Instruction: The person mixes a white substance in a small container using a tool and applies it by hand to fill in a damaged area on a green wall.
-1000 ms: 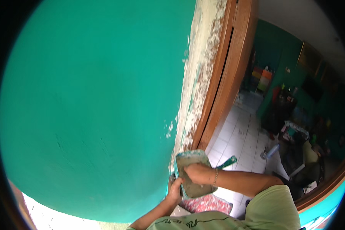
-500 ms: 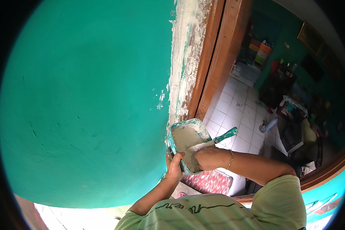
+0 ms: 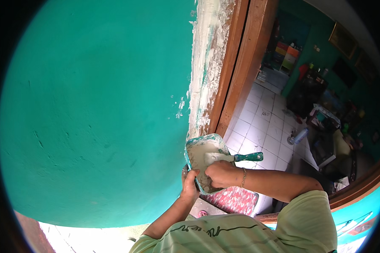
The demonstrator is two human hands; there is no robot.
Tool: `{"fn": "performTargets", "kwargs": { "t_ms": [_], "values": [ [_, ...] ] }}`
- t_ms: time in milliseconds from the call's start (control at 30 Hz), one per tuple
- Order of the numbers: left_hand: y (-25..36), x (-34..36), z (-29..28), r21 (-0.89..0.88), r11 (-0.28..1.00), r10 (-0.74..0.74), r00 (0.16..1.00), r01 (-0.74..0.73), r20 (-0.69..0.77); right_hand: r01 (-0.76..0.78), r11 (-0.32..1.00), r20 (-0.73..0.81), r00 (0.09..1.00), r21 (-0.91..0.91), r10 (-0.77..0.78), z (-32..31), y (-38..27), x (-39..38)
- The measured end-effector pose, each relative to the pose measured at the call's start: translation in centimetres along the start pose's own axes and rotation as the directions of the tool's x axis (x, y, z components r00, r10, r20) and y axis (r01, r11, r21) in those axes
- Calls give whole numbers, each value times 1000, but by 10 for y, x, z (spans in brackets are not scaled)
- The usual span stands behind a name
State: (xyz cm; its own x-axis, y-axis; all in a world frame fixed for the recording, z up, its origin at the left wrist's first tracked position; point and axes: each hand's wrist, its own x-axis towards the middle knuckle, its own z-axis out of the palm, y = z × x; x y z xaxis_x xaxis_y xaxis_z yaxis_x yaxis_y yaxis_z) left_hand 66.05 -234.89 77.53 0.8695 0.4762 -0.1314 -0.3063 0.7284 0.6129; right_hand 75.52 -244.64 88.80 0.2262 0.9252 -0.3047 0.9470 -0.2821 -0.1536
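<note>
My left hand (image 3: 191, 185) grips a shallow rectangular tray (image 3: 197, 140) by its near left side, thumb over the rim. Grey-white putty (image 3: 198, 157) covers the inside of the tray, and green-white smears coat its rim. A putty knife (image 3: 248, 157) with a green handle lies across the tray, its pale blade in the putty and its handle sticking out past the right rim. Just below the blade, my right hand (image 3: 223, 173) is closed over the putty, knuckles up. Its fingertips are hidden, so what it holds cannot be made out.
A green wall (image 3: 101, 114) fills the left side. Rough white putty (image 3: 202, 63) runs beside a brown wooden door frame (image 3: 236, 71). Through the doorway are white floor tiles (image 3: 253, 126), a red patterned mat (image 3: 234, 200), a clear bottle (image 3: 300, 135) and dark furniture.
The putty knife has turned, its handle swinging down to nearly level. My right hand has shifted left over the tray. The tray sits slightly lower in view.
</note>
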Motion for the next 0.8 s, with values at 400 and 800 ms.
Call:
{"fn": "performTargets", "kwargs": {
  "t_ms": [400, 800],
  "values": [
    [3, -6, 10, -79, 996, 54, 998, -51, 41, -77, 935, -169, 985, -347, 19, -19, 15, 22],
    [-8, 8, 0, -87, 994, -64, 996, 69, 55, -126, 988, -100, 986, 84, 134, -12, 33, 77]
  ]
}}
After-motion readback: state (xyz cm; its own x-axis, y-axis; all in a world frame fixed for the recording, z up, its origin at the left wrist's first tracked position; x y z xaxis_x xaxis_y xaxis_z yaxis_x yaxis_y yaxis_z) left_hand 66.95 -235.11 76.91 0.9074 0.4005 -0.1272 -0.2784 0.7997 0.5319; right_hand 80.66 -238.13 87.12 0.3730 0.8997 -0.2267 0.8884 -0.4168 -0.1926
